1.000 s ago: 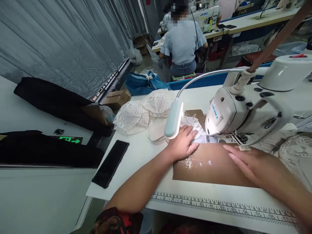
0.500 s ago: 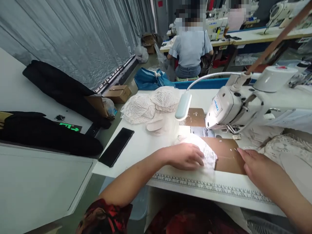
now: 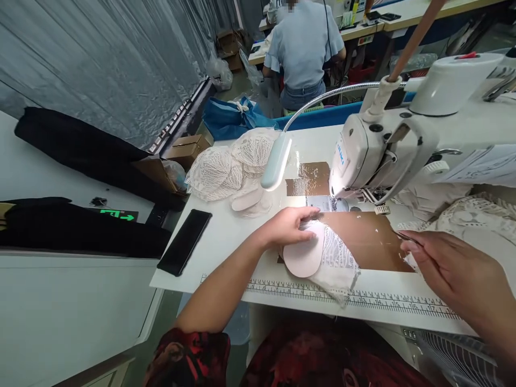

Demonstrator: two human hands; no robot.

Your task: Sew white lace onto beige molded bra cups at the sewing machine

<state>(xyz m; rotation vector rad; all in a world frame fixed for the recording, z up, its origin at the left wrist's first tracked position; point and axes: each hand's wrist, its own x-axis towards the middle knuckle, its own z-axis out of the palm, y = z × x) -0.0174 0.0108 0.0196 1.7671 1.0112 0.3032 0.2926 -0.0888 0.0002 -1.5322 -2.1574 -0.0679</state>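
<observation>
My left hand holds the upper edge of a pale oval pad, its thumb on top and its other fingers past the edge. Under and beside the pad spreads a white lace piece, whose lower corner hangs over the printed ruler. Off to the right, my right hand pinches a thin pointed metal tool, its tip by the right edge of a brown board. The sewing machine stands just behind this board.
A lamp hangs over the table. To the left lie lace cups, another oval pad and a black phone. More lace is heaped at right. A ruler strip runs along the front edge. Another person sits beyond.
My left hand has moved up and left from the lace onto the pale pad, which now shows. The metal tool in my right hand is plainer. My view has tilted downward.
</observation>
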